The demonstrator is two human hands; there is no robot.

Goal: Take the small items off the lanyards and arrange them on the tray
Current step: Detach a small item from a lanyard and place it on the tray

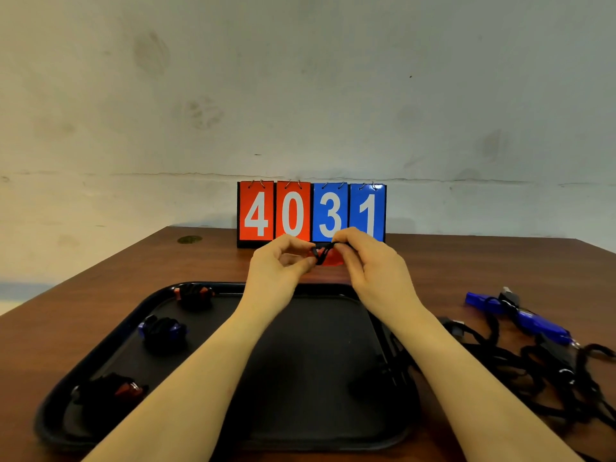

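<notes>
My left hand (283, 261) and my right hand (370, 261) are raised above the far edge of the black tray (300, 378). Between their fingertips they pinch a small red item (330, 258) with a black cord loop (321, 253) on it. On the tray's left side lie three bundled items: a red-and-black one (195, 295) at the far corner, a blue-and-black one (163, 331) in the middle, and a red-and-black one (110, 393) near the front. To the right of the tray lies a tangle of black lanyards (550, 371) with blue items (520, 316) attached.
A flip scoreboard (311, 213) reading 4031 stands at the back of the brown wooden table (100, 295), against a pale wall. A black lanyard strand drapes over the tray's right rim (396, 365). A small dark round mark (189, 240) sits at the table's far left.
</notes>
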